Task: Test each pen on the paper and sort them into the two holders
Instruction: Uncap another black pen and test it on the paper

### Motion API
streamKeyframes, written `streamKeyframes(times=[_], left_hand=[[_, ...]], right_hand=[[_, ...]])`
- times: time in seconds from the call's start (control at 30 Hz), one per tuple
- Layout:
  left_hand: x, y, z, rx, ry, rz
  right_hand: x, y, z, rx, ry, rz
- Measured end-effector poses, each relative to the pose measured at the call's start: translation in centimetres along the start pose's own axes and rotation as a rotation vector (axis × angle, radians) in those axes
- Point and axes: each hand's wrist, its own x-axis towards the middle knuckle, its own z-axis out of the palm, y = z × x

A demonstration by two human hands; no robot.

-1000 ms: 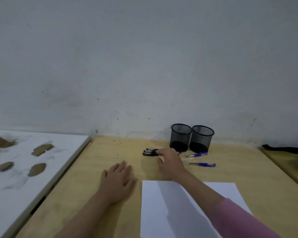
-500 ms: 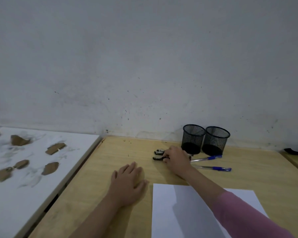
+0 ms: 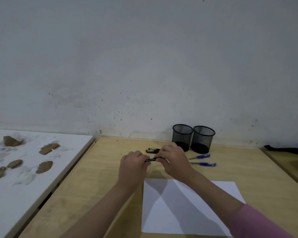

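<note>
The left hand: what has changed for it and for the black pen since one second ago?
The left hand rose from lying flat on the table and took one end of the black pen; the right hand lifted that pen off the dark pens and holds the other end. The two blue pens, both holders and the paper stayed.

The wooden table (image 3: 100, 177) holds white paper (image 3: 187, 212), two blue pens (image 3: 202, 160), black pens (image 3: 152, 150) and two mesh holders (image 3: 193, 137).
</note>
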Motion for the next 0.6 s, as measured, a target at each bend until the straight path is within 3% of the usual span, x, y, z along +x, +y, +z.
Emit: streamKeyframes(times=[0.2, 0.33, 0.47, 0.6], left_hand=[[0.6, 1.7, -0.4, -0.263, 0.093, -0.193], [0.8, 3.3, -0.9, -0.419, 0.088, -0.331], [0.9, 4.8, -1.1, -0.476, 0.038, -0.328], [1.2, 5.2, -1.0, -0.487, -0.01, -0.331]], right_hand=[[-1.8, -0.5, -1.2, 0.051, 0.358, 0.127], [-2.3, -2.9, -1.6, 0.457, 0.321, 0.573], [-0.7, -4.7, -3.0, 0.987, 0.243, 0.989], [0.2, -4.0, -3.0, 1.113, 0.212, 1.176]])
